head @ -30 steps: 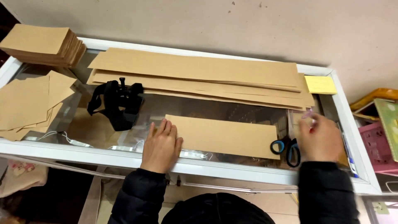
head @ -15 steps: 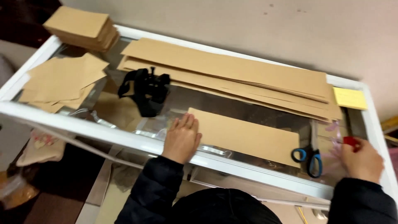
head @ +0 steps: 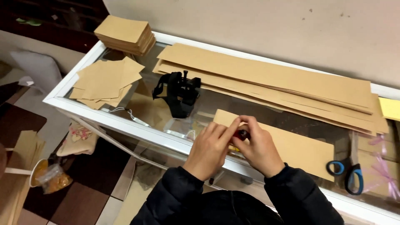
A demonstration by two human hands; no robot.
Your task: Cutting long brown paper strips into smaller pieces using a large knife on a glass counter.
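Observation:
My left hand [head: 209, 148] and my right hand [head: 258, 143] meet over the near left end of a long brown paper strip [head: 291, 146] lying on the glass counter [head: 104, 114]. Between the fingers of both hands sits a small red and dark object [head: 241, 134], mostly hidden; my right hand holds it and my left fingertips pinch at it. What the object is cannot be told.
Blue-handled scissors [head: 346, 173] lie right of the strip. Long brown paper sheets [head: 266, 81] are stacked at the back. A black strap mount [head: 178, 93], loose brown squares [head: 104, 81], a brown stack [head: 125, 33], a yellow pad [head: 391, 108] and pink ribbon [head: 383, 168] also lie on the counter.
My right hand has come from the far right, by the scissors, to the strip's left end with the red object. My left hand has lifted off the strip to meet it. The view swung left.

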